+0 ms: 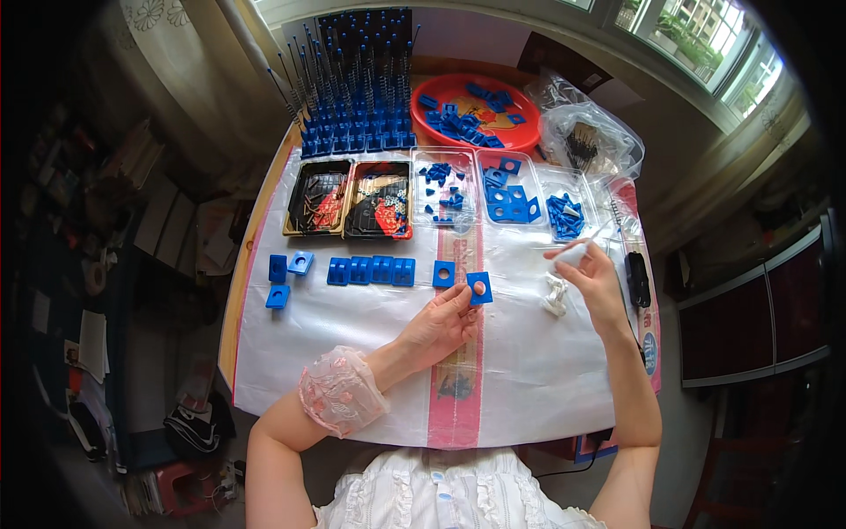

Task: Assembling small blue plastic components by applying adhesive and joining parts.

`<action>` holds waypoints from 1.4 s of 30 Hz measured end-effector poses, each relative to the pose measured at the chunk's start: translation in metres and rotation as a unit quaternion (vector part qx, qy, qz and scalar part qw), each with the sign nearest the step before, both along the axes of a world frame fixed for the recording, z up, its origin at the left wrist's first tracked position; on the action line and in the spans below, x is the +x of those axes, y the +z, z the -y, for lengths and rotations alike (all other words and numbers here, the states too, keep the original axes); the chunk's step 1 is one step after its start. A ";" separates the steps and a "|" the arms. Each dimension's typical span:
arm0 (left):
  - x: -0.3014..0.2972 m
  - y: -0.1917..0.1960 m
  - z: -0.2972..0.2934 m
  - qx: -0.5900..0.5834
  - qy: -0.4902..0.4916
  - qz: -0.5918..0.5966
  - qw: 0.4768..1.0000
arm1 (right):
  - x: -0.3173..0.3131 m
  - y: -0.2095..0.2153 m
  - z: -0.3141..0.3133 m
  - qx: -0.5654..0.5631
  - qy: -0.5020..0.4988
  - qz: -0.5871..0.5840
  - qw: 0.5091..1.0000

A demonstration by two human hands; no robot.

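My left hand (443,324) pinches a blue square plastic plate with a round hole (484,298) between thumb and fingers, above the middle of the table. My right hand (599,286) is raised at the right, fingers closed round a small white object (573,255); its kind is not clear. A thin pale tip shows just beyond those fingers. Below the right hand lie crumpled white pieces (554,298). Just left of the held plate rests another holed blue plate (444,274). Farther left stands a row of blue slotted blocks (371,271), and beyond it several loose blue pieces (278,297).
Along the back are black trays of small metal parts (348,198), clear trays of blue parts (508,212) and a red plate (520,137) of blue pieces. Upright blue stands with springs and rods (357,115) fill the back left. A black case (637,280) lies at the right edge.
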State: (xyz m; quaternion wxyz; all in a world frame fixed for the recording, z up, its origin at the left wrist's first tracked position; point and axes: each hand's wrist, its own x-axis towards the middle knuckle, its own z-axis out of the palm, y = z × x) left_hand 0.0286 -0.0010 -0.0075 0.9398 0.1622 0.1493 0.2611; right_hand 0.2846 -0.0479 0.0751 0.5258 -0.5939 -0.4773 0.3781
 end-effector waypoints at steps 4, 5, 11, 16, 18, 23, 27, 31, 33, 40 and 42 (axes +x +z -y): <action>-0.001 0.002 -0.001 0.001 0.007 -0.001 1.000 | 0.014 -0.033 -0.028 -0.029 -0.009 0.146 0.989; -0.001 0.002 -0.002 -0.001 0.009 -0.001 1.000 | 0.016 -0.036 -0.030 -0.023 -0.008 0.165 0.986; -0.002 -0.002 -0.002 -0.006 0.012 0.001 1.000 | 0.008 -0.052 -0.039 -0.022 -0.002 0.222 0.975; -0.002 -0.004 -0.002 -0.007 0.013 0.001 1.000 | 0.004 -0.053 -0.039 -0.032 -0.012 0.251 0.968; -0.001 -0.003 -0.002 -0.007 0.013 0.000 1.000 | 0.004 -0.054 -0.039 -0.023 -0.014 0.252 0.967; -0.001 0.002 -0.002 -0.002 0.013 0.000 1.000 | 0.006 -0.057 -0.038 -0.011 -0.008 0.256 0.967; 0.000 0.001 -0.002 -0.002 0.011 0.002 1.000 | 0.006 -0.053 -0.029 0.020 -0.024 0.265 0.964; -0.002 0.000 -0.001 -0.006 0.011 0.008 1.000 | -0.004 -0.033 -0.006 0.102 -0.119 0.283 0.946; -0.004 0.001 -0.001 -0.012 0.015 0.012 1.000 | -0.015 -0.023 0.013 0.122 -0.148 0.250 0.949; -0.005 0.033 0.005 -0.031 0.011 0.059 0.998 | -0.060 -0.039 0.040 0.067 0.063 -0.120 0.989; -0.007 0.041 0.008 -0.025 -0.002 0.098 0.995 | -0.063 -0.041 0.031 0.064 0.141 -0.099 0.983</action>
